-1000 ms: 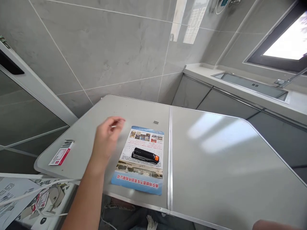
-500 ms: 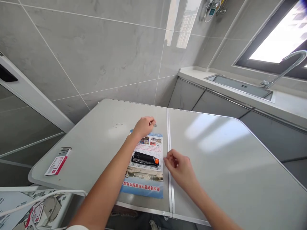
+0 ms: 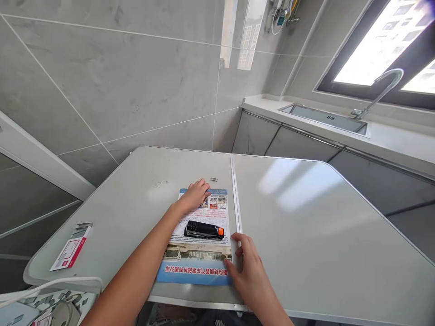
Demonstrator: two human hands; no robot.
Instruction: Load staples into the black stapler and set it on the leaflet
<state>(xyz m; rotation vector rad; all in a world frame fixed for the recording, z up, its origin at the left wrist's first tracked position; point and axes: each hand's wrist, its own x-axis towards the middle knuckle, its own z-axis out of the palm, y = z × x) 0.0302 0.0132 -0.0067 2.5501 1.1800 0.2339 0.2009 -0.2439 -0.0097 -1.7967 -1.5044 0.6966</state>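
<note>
A printed leaflet (image 3: 195,275) with a blue border lies on the table, its lettering upside down to me. On its middle rests a black stapler (image 3: 204,230) with an orange end pointing right. My left hand (image 3: 194,197) lies over the leaflet's far edge, fingers loosely bent and grasping nothing. At the right edge is my right hand (image 3: 247,267), thumb touching the paper and fingers apart from it. Two short strips of staples (image 3: 214,179) sit just beyond the leaflet, close to my left fingertips.
A white and red packet (image 3: 72,251) lies at the table's left. Loose staple bits (image 3: 161,183) are scattered farther back. A metal strip (image 3: 237,194) divides the tabletop (image 3: 306,244). A white cable (image 3: 68,281) crosses the lower left corner. Beyond the table stands a sink counter (image 3: 380,136).
My left hand has moved off the staple strips, back onto the leaflet's far edge. My right hand has come down and nearer, its thumb now at the leaflet's right edge. The camera view has shifted.
</note>
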